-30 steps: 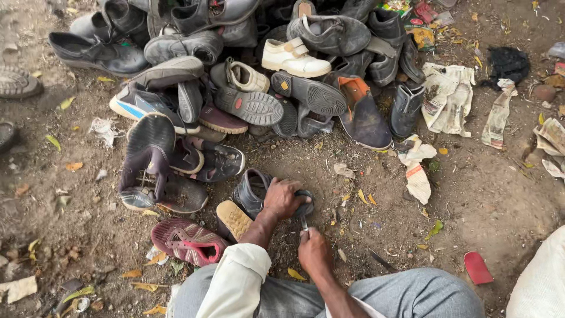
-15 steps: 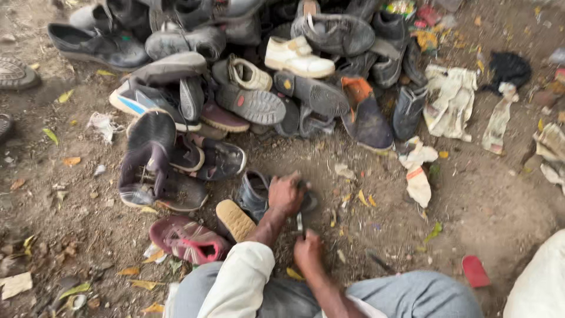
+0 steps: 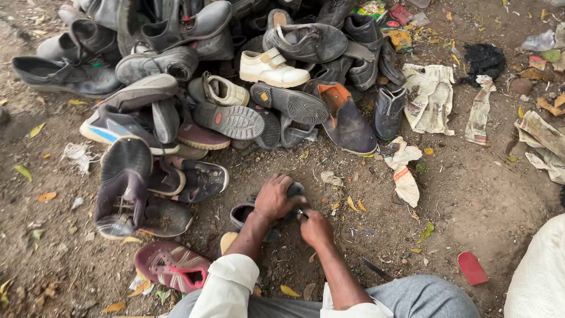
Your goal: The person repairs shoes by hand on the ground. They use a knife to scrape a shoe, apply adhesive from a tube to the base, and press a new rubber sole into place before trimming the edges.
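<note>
My left hand (image 3: 276, 197) presses down on a dark grey shoe (image 3: 244, 213) lying on the dirt ground just in front of my knees. My right hand (image 3: 315, 227) sits right beside it, fingers closed around a small tool whose tip meets the shoe near the toe; the tool is mostly hidden by the fingers. A tan sole (image 3: 228, 240) pokes out under my left forearm, which wears a rolled white sleeve (image 3: 226, 285).
A big heap of worn shoes (image 3: 235, 76) fills the ground ahead, with a white shoe (image 3: 272, 68) in it. A maroon sandal (image 3: 170, 266) lies left of my knee. Crumpled newspaper (image 3: 432, 94) lies right. A red scrap (image 3: 472, 268) and white sack (image 3: 541, 271) lie at lower right.
Both hands stay on the dark shoe; the right hand has shifted closer to the left, working the tool at the toe. The camera view has tilted slightly.
</note>
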